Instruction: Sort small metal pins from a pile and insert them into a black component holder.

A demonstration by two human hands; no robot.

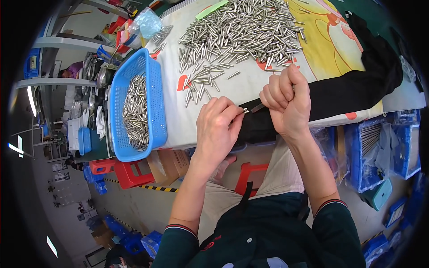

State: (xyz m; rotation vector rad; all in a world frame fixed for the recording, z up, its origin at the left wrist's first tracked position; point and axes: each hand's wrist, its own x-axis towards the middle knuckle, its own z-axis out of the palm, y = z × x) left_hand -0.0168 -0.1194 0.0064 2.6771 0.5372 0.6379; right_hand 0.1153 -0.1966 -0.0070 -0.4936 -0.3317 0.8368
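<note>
My left hand (pixel 218 127) pinches a small silvery metal pin (pixel 246 111) between thumb and fingertips, over a black cloth (pixel 333 96) along the table's near edge. Closed in a fist, my right hand (pixel 288 102) grips a flat metal blade-like tool (pixel 258 107); its handle is hidden in the fist. The blade points at the pin, and I cannot tell whether they touch. Beyond my hands a large heap of similar metal pins (pixel 243 35) lies on a printed white and yellow cloth (pixel 178 111), with several loose ones nearer my left hand.
At the left edge stands a blue perforated basket (pixel 156 105) with many pins (pixel 135 116) inside. A green strip (pixel 211 9) and a clear plastic bag (pixel 148 21) lie at the back. Below are a red stool (pixel 129 175), a cardboard box (pixel 169 166) and blue crates (pixel 355 156) at right.
</note>
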